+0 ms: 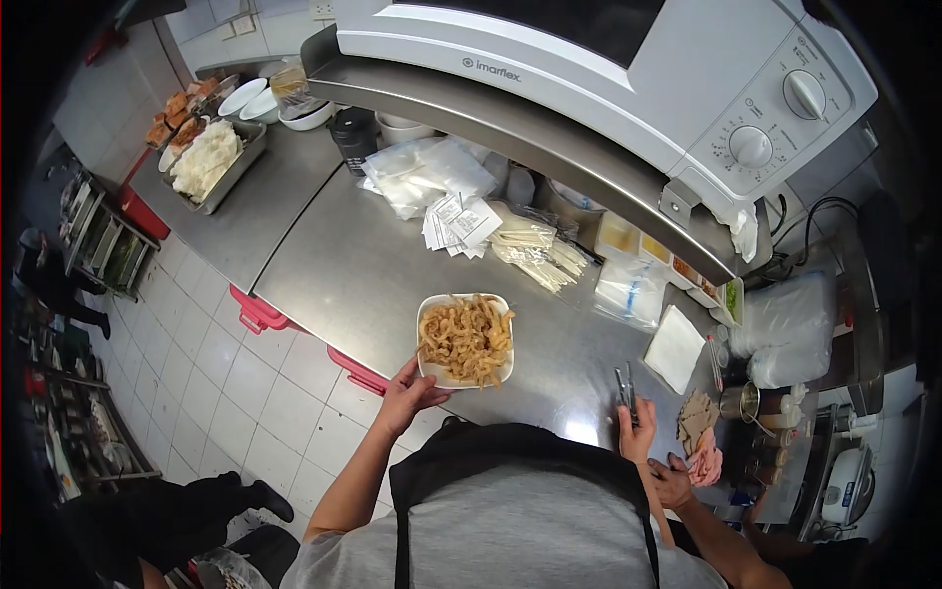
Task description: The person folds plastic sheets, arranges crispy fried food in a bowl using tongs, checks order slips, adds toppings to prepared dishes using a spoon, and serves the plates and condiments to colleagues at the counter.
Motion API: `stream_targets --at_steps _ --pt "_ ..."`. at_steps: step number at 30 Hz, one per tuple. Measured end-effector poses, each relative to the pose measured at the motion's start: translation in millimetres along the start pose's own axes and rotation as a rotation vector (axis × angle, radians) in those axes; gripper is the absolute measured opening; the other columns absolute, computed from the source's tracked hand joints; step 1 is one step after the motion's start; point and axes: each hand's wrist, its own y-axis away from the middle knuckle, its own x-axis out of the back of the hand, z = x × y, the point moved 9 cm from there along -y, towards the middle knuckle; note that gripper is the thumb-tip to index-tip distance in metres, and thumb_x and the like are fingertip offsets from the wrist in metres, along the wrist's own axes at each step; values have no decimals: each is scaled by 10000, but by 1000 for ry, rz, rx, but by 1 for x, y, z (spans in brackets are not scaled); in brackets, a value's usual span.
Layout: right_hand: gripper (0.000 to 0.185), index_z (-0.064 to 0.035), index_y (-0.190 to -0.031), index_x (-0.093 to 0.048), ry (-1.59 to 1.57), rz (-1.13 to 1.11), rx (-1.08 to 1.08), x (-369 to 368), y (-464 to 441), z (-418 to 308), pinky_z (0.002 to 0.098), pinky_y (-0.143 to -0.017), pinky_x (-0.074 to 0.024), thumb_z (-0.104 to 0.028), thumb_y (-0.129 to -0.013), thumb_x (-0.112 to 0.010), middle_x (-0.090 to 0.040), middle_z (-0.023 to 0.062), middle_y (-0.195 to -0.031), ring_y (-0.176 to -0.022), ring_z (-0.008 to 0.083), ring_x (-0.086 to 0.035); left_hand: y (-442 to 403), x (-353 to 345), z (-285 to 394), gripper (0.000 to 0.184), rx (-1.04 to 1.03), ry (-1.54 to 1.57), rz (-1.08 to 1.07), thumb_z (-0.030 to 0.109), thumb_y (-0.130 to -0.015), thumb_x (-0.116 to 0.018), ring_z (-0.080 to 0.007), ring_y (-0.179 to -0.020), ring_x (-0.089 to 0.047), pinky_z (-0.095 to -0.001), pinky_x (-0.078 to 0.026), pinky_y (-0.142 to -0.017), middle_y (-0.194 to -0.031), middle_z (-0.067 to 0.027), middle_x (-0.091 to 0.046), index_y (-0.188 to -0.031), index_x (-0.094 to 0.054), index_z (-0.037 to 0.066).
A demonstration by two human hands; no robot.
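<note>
The bowl (428, 373) is at the near edge of the tabletop (334, 245), about midway along; whether its base bears on the surface cannot be told. The left hand (407, 395) grasps it at the near-left corner, thumb at the rim. The right hand (638, 428) grasps the tongs (626, 388) over the near edge, farther right. Another person's hand (671, 483) is just beside the right forearm, near the pink cloth (705, 459).

Handling, as judged: the bowl is stiff, modest in weight and smooth, so liable to slip if the rim is greasy. The strips (466, 339) appear light, crisp or pliable, and loosely heaped; some reach over the rim and could drop if tilted. A one-corner hold gives weak control; sound holds are under the base or at opposite sides of the rim. The tongs are slim and firm, best taken midway along the arms.

Beyond the bowl, towards the far edge, lie slips (457, 224) and chopsticks (538, 250). Napkins (674, 350) lie to the right.
</note>
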Motion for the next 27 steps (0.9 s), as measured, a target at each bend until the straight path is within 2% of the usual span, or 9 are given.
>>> stream_targets --at_steps 4,6,8,11,13,17,20,21,27 --pt "257 36 -1004 -599 -56 56 -154 16 0 36 296 -692 -415 -157 -842 -650 -517 103 -836 -783 210 -509 -2 -8 6 701 42 -46 -58 91 -905 -472 -332 -1034 -608 -430 -498 -904 -1357 -155 -420 -1471 -75 207" --pt "190 -8 -947 -624 -429 192 -415 18 5 86 203 -581 -415 -191 -898 -609 -572 26 -816 -693 69 -520 -4 -6 2 738 58 -58 -111 94 -908 -464 -341 -1054 -598 -434 -487 -916 -1389 -159 -382 -1475 -14 238" --pt "210 -24 -995 -618 -431 225 -463 27 4 106 204 -553 -449 -216 -912 -593 -631 28 -760 -664 75 -574 -3 -6 1 752 57 -20 -111 85 -894 -469 -305 -1024 -620 -379 -522 -854 -1323 -150 -458 -1477 -16 227" --pt "282 5 -1040 -610 -376 201 -510 27 6 119 203 -543 -461 -239 -897 -612 -637 51 -774 -670 89 -603 2 -18 6 655 78 -15 -128 79 -890 -466 -328 -1044 -612 -398 -520 -862 -1289 -166 -493 -1444 -133 184" --pt "280 -14 -1028 -621 -470 137 -587 27 -6 109 218 -483 -452 -256 -887 -621 -608 37 -729 -525 81 -536 -4 -11 1 532 57 -33 -91 96 -891 -465 -349 -1010 -623 -411 -529 -853 -1229 -191 -534 -1376 -250 127" --pt "302 -6 -980 -647 -107 198 -389 78 -37 104 252 -495 -367 -284 -861 -649 -504 -26 -612 -537 71 -433 -13 4 -5 476 -63 -24 23 81 -845 -450 -373 -930 -643 -437 -564 -793 -1161 -202 -564 -1312 -359 66" --pt "378 12 -1027 -643 187 453 -353 152 -46 102 283 -575 -443 -315 -839 -671 -621 45 -705 -624 112 -546 -9 -1 6 579 -120 10 48 22 -783 -416 -375 -922 -639 -462 -576 -769 -1174 -186 -548 -1355 -341 65" --pt "462 12 -1119 -608 298 470 -307 175 -49 103 346 -699 -494 -321 -810 -689 -683 154 -891 -783 226 -650 -9 5 6 586 -141 -12 50 23 -780 -416 -379 -920 -639 -460 -578 -765 -1179 -186 -545 -1359 -335 63" --pt "405 -41 -1105 -519 720 335 -766 268 -47 131 488 -792 -484 -172 -740 -638 -627 281 -944 -926 419 -608 -7 1 16 570 -178 21 64 40 -790 -424 -382 -882 -650 -453 -581 -741 -1200 -185 -537 -1353 -340 54"
